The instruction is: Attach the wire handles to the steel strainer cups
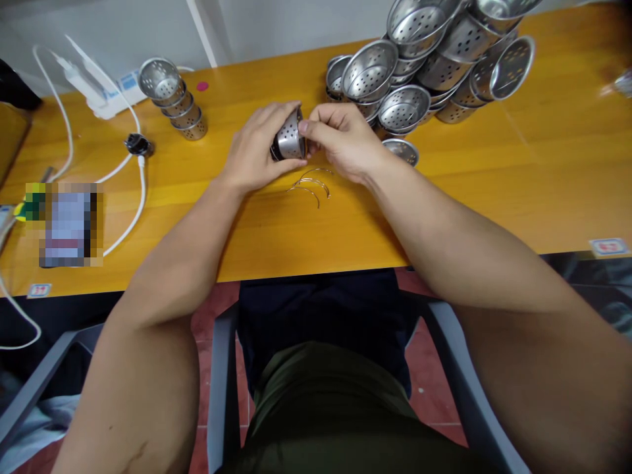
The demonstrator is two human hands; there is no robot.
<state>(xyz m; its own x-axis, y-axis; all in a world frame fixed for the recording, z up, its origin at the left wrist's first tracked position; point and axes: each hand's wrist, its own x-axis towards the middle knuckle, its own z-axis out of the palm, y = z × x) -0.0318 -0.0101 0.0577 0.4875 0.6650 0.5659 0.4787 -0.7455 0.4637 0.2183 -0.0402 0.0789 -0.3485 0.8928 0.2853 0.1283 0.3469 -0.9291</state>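
Observation:
My left hand (259, 148) is wrapped round a small perforated steel cup (290, 136), held on its side above the yellow table (296, 230). My right hand (340, 139) pinches the cup's rim from the right, fingers closed. Just below the hands, thin curved wire handles (311, 184) lie loose on the table. A lone perforated cup (402, 151) sits right of my right wrist.
A big heap of perforated steel cups (429, 59) fills the back right. A short nested stack of cups (175, 99) stands back left, near a white power strip (93, 89), white cables (133, 210) and a black plug (137, 143). A pink dot (202, 85) lies behind.

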